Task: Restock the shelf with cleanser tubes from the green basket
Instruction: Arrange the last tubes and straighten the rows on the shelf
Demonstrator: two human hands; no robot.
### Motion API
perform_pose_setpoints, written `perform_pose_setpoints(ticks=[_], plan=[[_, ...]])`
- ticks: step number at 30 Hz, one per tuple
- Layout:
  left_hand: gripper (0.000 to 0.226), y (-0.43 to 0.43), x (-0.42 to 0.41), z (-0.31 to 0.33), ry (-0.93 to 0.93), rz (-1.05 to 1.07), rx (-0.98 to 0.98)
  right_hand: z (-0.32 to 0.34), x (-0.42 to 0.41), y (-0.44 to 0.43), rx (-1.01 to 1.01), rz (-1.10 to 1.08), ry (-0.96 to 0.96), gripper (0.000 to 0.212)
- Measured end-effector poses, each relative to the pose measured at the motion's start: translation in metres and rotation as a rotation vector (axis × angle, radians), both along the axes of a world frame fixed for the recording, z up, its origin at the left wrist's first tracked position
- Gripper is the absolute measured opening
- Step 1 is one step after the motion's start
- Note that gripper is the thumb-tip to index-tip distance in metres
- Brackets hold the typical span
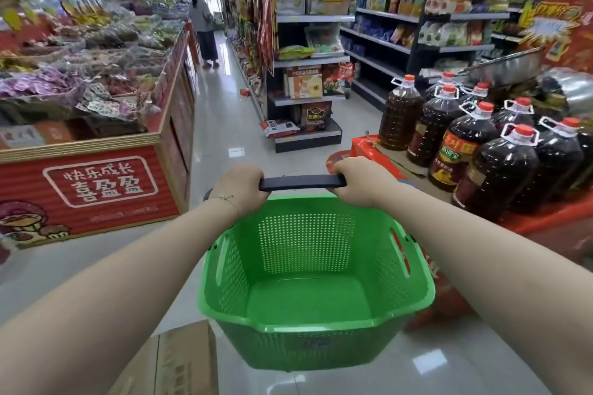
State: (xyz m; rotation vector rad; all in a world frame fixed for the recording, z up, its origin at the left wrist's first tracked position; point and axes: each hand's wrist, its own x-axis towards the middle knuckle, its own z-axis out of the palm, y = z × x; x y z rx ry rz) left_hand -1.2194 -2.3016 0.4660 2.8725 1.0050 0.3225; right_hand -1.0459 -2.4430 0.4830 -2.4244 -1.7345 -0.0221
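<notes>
Floor: pale tile aisle running ahead of me. Left, big red snack bin piled with wrapped sweets. Ahead and to the right, shelving with boxed and bagged food, no toiletries I can make out. Right, oil bottles stacked on a red stand. A shopper far down the aisle. Cardboard box low at my left, just beside the basket.

Green basket hangs below and in front of me, mouth up, off the floor. I see no cleanser tubes in it, only its green bottom, and none on any shelf in view.

Black handle lies crosswise, long axis left to right, above the basket's far rim. Left grip is wrapped round its left end, right grip round its right end, fingers curled closed on the bar. Both are equally near, one at each end.

My read: carrying stage, no stocking possible here. The target shelf isn't identifiable. The nearest rack lies ahead and slightly right, so the basket goes forward with the handle kept level.
</notes>
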Motion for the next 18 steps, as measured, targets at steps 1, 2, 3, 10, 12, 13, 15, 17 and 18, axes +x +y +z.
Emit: perform_pose_setpoints(ticks=[1, 2, 3, 10, 12, 13, 15, 17, 18], plan=[[0.021, 0.016, 0.01, -0.001, 0.001, 0.003, -0.006, -0.002, 0.01, 0.016, -0.003, 0.004, 0.0, 0.017], [0.022, 0.032, 0.019, -0.002, 0.005, 0.008, -0.017, -0.004, 0.02, 0.032, -0.006, 0.005, 0.001, 0.017], [0.023, 0.049, 0.028, -0.003, 0.011, 0.011, -0.027, -0.005, 0.03, 0.05, -0.011, 0.005, 0.002, 0.018], [0.035, 0.169, 0.086, 0.003, 0.044, 0.011, -0.058, 0.0, 0.089, 0.172, -0.078, 0.009, 0.019, 0.021], [0.034, 0.197, 0.099, 0.005, 0.045, 0.014, -0.059, 0.002, 0.102, 0.2, -0.088, 0.018, 0.014, 0.019], [0.034, 0.21, 0.105, 0.005, 0.047, 0.015, -0.059, 0.002, 0.109, 0.213, -0.089, 0.023, 0.011, 0.019], [0.029, 0.233, 0.119, 0.005, 0.044, 0.021, -0.061, 0.002, 0.124, 0.238, -0.085, 0.029, 0.004, 0.019], [0.02, 0.257, 0.135, 0.005, 0.036, 0.018, -0.05, 0.0, 0.14, 0.262, -0.076, 0.034, 0.003, 0.019], [0.017, 0.269, 0.143, 0.004, 0.029, 0.017, -0.047, -0.002, 0.149, 0.274, -0.069, 0.036, 0.005, 0.018]])
